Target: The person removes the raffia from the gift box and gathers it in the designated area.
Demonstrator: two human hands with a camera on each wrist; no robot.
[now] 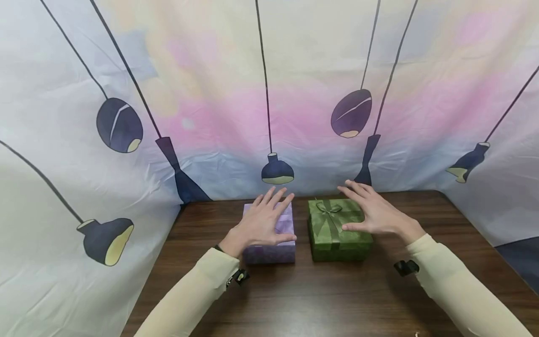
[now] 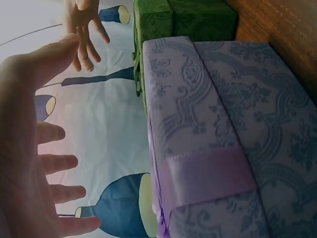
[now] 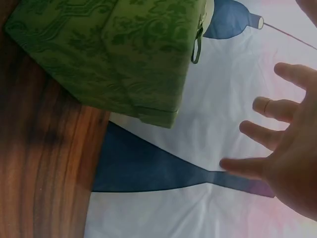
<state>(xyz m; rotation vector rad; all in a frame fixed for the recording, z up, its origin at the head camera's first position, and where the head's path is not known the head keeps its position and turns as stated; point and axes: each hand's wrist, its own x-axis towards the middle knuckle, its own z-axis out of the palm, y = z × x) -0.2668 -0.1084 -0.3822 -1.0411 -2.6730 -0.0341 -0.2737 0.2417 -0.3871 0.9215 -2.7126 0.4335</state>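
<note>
Two gift boxes sit side by side on the table. The purple box point(image 1: 269, 254), patterned and tied with a lilac ribbon point(image 2: 210, 176), is on the left. To its right is the green box point(image 1: 341, 252), with a green bow point(image 1: 329, 209) on its lid. My left hand point(image 1: 263, 222) hovers over the purple box, fingers spread, and hides part of its lid. Above the right side of the green box, my right hand point(image 1: 376, 210) is held with fingers apart. Both wrist views show a gap between hand and box, and neither hand holds anything.
The brown wooden table point(image 1: 294, 299) reaches back to a hanging cloth point(image 1: 236, 117) printed with dark lamps. This cloth also closes off both sides. A small dark camera point(image 1: 406, 267) is strapped at the right wrist.
</note>
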